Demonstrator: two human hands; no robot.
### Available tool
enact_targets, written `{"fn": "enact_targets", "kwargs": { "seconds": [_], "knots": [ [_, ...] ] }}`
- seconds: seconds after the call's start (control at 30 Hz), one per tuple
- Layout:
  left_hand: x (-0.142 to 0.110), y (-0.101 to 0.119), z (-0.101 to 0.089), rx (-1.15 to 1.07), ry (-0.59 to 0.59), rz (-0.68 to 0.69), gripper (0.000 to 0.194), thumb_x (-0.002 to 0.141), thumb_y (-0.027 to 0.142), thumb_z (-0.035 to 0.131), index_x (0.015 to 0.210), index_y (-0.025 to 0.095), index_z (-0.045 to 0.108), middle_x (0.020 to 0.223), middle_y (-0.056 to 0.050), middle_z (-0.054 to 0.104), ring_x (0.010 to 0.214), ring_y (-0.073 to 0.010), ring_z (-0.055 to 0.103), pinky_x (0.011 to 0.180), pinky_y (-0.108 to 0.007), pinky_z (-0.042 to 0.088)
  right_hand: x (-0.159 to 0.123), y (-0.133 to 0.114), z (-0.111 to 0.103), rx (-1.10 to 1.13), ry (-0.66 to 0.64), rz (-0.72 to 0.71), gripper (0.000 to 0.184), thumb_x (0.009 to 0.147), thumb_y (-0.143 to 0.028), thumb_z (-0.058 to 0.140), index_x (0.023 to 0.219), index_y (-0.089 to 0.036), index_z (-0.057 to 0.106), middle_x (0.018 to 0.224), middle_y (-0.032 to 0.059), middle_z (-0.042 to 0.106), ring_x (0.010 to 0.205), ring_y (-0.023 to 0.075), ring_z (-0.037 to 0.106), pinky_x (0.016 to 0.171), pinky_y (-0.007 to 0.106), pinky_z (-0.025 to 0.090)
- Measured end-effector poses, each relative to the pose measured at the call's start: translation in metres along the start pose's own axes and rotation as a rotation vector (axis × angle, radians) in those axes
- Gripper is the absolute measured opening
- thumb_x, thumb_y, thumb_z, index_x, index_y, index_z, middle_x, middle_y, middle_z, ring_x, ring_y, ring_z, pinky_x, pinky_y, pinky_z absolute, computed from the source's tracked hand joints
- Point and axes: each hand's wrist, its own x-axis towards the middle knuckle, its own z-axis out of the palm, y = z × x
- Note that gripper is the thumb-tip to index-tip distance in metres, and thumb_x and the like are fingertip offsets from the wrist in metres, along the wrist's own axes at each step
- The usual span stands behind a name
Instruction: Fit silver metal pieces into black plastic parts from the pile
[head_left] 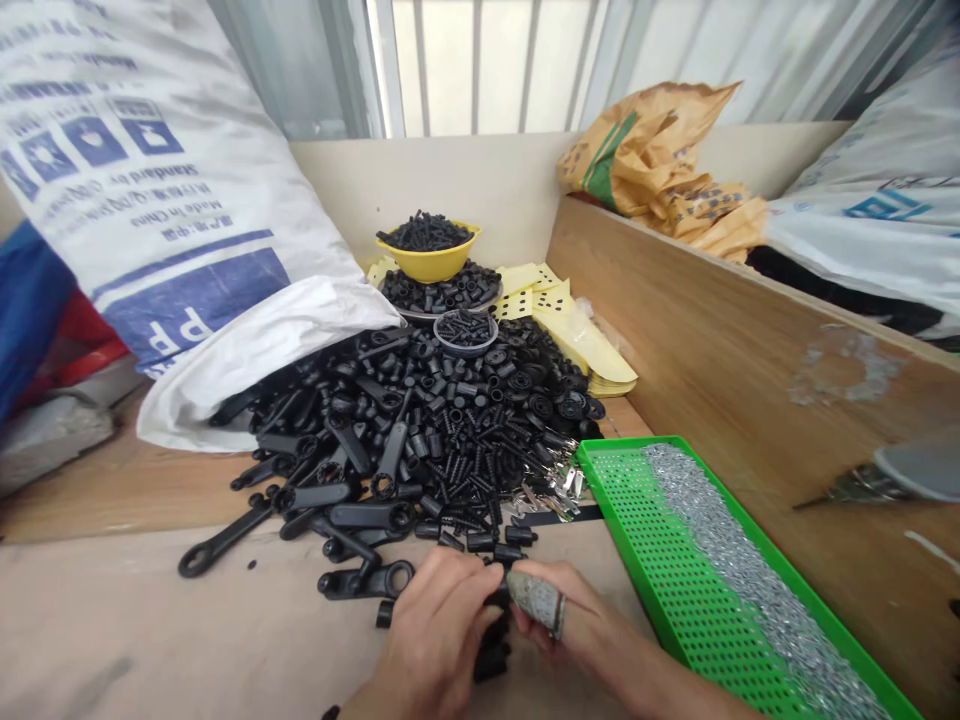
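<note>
My left hand [442,625] and my right hand [570,615] meet at the front edge of a heap of black plastic parts. Between their fingertips is a small black plastic part [496,597], mostly covered by the fingers, so its exact shape is hidden. Both hands are closed around it. A worn grey finger cover [536,597] is on my right thumb. Below the hands, more short black cylinders [491,660] lie on the table. Just left of them is a black crank arm [367,580] with a round eye at its end.
Behind is the heap of crank arms, caps and screws [465,470], spilling from a white sack [225,200]. A yellow bowl [427,265] of black pieces stands at the back. At right, a green tray [637,540] holds silvery metal bits beside a wooden board [712,330] with a power driver [862,485].
</note>
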Motion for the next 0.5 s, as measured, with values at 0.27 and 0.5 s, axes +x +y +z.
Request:
{"fn": "enact_targets", "kwargs": {
  "seconds": [0.27, 0.5],
  "knots": [
    [0.006, 0.008, -0.004, -0.511, -0.122, -0.642, 0.022, 0.084, 0.035, 0.058, 0.089, 0.018, 0.072, 0.076, -0.004, 0.072, 0.07, -0.019, 0.065, 0.063, -0.025, 0.05, -0.004, -0.008, -0.014, -0.812, -0.023, -0.391, 0.018, 0.077, -0.014, 0.038, 0.087, -0.015, 0.053, 0.081, 0.0101, 0.06, 0.072, 0.0219, 0.054, 0.066, 0.032, 0.042],
    [0.003, 0.006, -0.001, -0.7, -0.078, -0.813, 0.027, 0.076, 0.041, 0.065, 0.086, 0.019, 0.074, 0.074, -0.003, 0.074, 0.067, -0.0182, 0.065, 0.062, -0.023, 0.051, -0.006, -0.016, -0.022, -0.967, -0.109, -0.412, 0.026, 0.069, -0.005, 0.045, 0.091, -0.013, 0.055, 0.086, 0.0086, 0.057, 0.079, 0.0211, 0.052, 0.075, 0.033, 0.044]
  ]
}}
